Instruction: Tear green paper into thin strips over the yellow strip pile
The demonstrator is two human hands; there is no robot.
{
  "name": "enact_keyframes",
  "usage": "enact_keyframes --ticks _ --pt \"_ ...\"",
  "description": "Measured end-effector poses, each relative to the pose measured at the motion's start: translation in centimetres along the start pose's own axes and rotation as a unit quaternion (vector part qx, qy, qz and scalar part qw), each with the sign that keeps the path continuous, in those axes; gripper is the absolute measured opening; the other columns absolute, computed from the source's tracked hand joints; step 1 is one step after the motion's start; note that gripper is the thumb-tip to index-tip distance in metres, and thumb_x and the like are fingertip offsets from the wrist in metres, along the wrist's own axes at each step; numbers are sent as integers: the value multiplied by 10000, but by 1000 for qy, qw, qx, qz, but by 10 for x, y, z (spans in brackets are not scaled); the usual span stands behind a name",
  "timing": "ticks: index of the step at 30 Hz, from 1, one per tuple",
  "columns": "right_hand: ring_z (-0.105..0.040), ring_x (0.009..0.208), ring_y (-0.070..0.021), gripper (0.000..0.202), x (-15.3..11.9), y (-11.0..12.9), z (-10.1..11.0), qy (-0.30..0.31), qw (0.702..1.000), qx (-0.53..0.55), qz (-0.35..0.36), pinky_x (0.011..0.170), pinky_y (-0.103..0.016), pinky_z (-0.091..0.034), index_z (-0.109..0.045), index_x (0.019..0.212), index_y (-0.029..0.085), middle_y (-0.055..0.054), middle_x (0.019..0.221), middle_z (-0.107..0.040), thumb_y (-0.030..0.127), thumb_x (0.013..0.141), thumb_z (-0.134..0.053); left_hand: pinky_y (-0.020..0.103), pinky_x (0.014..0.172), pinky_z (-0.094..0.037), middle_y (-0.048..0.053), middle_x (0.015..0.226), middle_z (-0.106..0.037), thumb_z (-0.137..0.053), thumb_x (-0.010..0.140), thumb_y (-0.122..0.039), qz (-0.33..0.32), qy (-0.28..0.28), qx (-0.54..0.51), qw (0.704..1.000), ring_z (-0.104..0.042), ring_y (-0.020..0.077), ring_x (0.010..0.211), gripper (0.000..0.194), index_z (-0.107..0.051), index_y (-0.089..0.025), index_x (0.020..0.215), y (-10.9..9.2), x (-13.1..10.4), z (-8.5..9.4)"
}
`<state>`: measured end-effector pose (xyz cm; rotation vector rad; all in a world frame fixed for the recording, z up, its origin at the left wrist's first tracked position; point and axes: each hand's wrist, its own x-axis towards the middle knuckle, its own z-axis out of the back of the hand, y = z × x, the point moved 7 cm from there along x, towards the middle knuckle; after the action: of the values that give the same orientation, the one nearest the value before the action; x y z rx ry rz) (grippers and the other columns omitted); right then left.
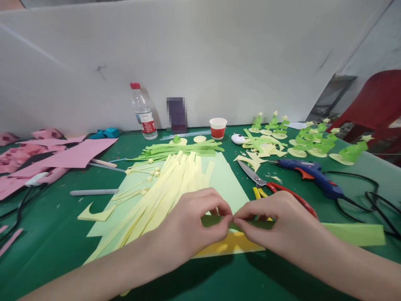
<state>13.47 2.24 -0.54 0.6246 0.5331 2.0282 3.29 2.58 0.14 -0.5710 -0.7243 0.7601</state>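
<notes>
A green paper strip (354,234) stretches across the front, its right end passing beyond my right wrist. My left hand (197,213) pinches it between thumb and fingers. Close against those fingertips, my right hand (275,217) grips the same strip. Beneath them lie an orange-yellow piece of paper (232,246) and a light green sheet (225,169). A bundle of pale yellow strips (156,196) runs beside my left hand. Scissors with red handles (293,193) rest just past my right hand, next to a partly hidden yellow-handled tool (257,193).
A blue glue gun (316,175) with a black cord lies right, before several green paper trees (300,146). Green strips (184,148), a paper cup (218,129) and a bottle (144,117) stand or lie toward the white wall (200,54). Pink paper (78,154) covers the left.
</notes>
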Motion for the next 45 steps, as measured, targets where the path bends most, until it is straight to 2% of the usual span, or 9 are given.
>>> enact_keyframes --ticks 4,8,13,16,19,25,32,38,45 --pt "-383 396 -52 255 1 0 7 -10 999 -35 16 411 -167 -308 -651 553 146 12 437 -558 119 716 -456 160 516 -416 -1 631 -587 -519 686 -77 36 10 30 999 -520 83 573 108 -586 -129 619 5 5 7" --pt "-465 430 -71 236 4 -7 22 -19 998 -58 -8 440 -189 -346 -656 570 166 13 498 -615 153 726 -478 196 542 -435 2 691 -589 -514 730 -157 127 -4 63 990 -532 103 602 111 -570 -151 635 29 14 29" --pt "-556 497 -102 226 9 -10 30 2 999 22 -36 456 -187 -412 -670 590 191 7 596 -675 218 735 -498 193 449 -334 -30 605 -500 -436 791 -201 176 -48 85 979 -430 83 492 138 -530 -156 702 47 18 55" --pt "-577 548 -100 181 12 -10 28 23 998 48 -38 497 -173 -443 -686 649 210 20 641 -688 222 729 -524 202 443 -300 -38 538 -468 -339 852 -285 147 16 65 987 -395 88 470 301 -579 -164 716 37 17 45" --pt "-597 607 -97 152 14 -13 22 41 996 66 -51 572 -166 -472 -682 702 215 27 687 -691 216 728 -532 207 477 -311 -19 574 -546 -426 835 -346 93 98 81 988 -441 95 521 324 -619 -162 653 19 13 24" --pt "-579 598 -80 128 14 -13 12 58 987 129 -70 573 -143 -475 -637 666 198 22 665 -658 228 725 -528 193 448 -266 -45 473 -430 -462 839 -212 -7 71 150 986 -364 61 447 339 -520 -136 514 -4 2 5" --pt "-523 565 -77 104 10 -10 1 105 976 162 -98 542 -145 -447 -570 595 178 22 602 -594 147 656 -491 157 502 -361 -31 588 -620 -379 872 -171 58 128 71 987 -523 63 498 317 -582 -161 629 -6 -8 -3" --pt "-489 543 -92 116 9 -14 15 101 979 144 -107 490 -179 -407 -551 628 167 4 604 -553 215 711 -485 146 502 -421 -60 564 -671 -456 836 -247 163 100 -25 981 -577 85 502 304 -597 -191 572 0 0 23" --pt "-352 470 -76 158 10 -17 31 98 978 130 -129 399 -190 -261 -513 602 165 13 553 -452 263 725 -495 152 521 -469 -64 556 -683 -519 788 -269 165 64 -58 982 -601 106 532 253 -634 -225 567 8 10 56"
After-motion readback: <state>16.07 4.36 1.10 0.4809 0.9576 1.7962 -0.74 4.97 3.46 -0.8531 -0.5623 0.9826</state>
